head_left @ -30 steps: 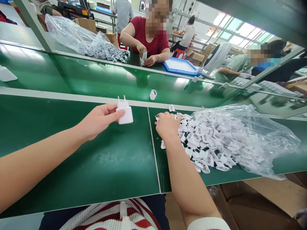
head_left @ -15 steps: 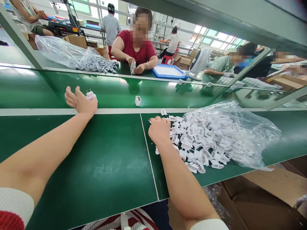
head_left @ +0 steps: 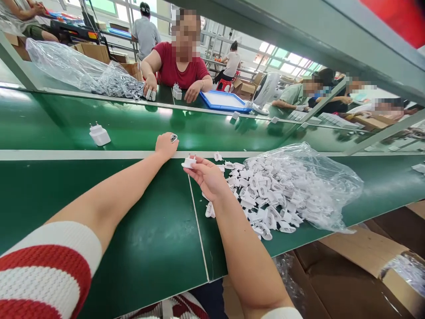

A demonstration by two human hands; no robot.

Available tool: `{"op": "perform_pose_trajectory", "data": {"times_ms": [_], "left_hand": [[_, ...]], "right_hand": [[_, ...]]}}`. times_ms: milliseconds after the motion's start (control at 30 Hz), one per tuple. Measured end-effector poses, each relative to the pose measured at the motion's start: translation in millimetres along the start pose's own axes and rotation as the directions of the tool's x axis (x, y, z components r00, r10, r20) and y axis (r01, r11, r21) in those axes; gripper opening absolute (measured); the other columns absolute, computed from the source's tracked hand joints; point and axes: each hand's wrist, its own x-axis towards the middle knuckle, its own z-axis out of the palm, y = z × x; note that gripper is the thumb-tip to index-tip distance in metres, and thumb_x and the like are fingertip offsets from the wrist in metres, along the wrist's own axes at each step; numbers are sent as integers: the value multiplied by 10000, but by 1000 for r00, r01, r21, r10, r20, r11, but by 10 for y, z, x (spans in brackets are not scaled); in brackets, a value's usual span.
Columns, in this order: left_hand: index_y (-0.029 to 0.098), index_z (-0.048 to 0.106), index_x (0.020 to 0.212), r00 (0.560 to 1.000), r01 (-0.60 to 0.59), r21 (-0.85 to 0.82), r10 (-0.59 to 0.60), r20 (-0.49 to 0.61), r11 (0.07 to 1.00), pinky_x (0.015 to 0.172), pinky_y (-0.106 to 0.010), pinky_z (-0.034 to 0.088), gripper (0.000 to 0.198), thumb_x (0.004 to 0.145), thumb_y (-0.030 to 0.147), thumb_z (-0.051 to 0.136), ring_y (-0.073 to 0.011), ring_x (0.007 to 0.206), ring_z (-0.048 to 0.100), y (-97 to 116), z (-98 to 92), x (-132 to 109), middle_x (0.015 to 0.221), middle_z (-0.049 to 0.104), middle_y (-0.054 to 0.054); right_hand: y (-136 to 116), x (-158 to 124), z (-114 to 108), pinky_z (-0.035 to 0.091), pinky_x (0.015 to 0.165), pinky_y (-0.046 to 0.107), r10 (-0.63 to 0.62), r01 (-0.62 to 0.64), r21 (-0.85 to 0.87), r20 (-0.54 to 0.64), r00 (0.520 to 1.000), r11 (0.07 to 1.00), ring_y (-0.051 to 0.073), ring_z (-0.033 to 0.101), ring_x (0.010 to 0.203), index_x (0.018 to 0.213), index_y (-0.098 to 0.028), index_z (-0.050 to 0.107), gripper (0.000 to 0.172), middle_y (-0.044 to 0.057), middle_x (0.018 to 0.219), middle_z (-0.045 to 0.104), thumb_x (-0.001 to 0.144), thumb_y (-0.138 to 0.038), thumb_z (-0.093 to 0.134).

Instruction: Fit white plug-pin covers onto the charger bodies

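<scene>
My left hand is closed around a white charger housing on the green belt, just beyond the white strip; its open end with dark insides shows past my fingers. Between the thumb and fingers of my right hand is a white plug cover with two pins pointing up, held above the near bench. To the left on the belt stands a white charger with its pins up, apart from both hands. A heap of white plug covers lies right of my right hand, spilling from a clear plastic bag.
Across the belt, a co-worker in a red shirt handles white chargers beside a bag of grey parts. A blue-rimmed tray and a white fan stand there. Cardboard boxes are below the bench at right.
My left hand has left the charger at left and moved right onto the housing. My right hand has lifted a plug cover from the heap and moved left with it.
</scene>
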Motion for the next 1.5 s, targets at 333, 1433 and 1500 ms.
{"op": "perform_pose_trajectory", "data": {"times_ms": [333, 1433, 1500], "left_hand": [[266, 505, 1435, 951, -5, -203, 68, 303, 979, 1047, -477, 476, 600, 901, 506, 639, -290, 1105, 670, -286, -912, -1950, 1245, 729, -75], [230, 757, 979, 946, -118, -323, 205, 251, 939, 856, -400, 520, 297, 802, 467, 771, -274, 1029, 632, -583, -939, -2243, 1059, 731, -45], [224, 756, 964, 944, -135, -325, 221, 245, 936, 856, -394, 512, 268, 804, 439, 768, -269, 1029, 627, -586, -938, -2241, 1048, 730, -44]], "right_hand": [[-70, -212, 144, 593, 816, 212, 205, -314, 384, 300, 932, 868, 111, 711, 904, 919, -195, 732, 235, 9, 1023, 747, 765, -324, 854], [-14, -754, 567, 576, 843, 343, -450, 656, -538, 477, 755, 529, 182, 726, 932, 1058, -281, 697, 194, -2, 1034, 790, 943, -139, 633], [11, -761, 582, 578, 809, 340, -488, 689, -540, 486, 725, 485, 185, 732, 906, 1028, -272, 697, 189, 2, 1006, 795, 926, -124, 639]]}}
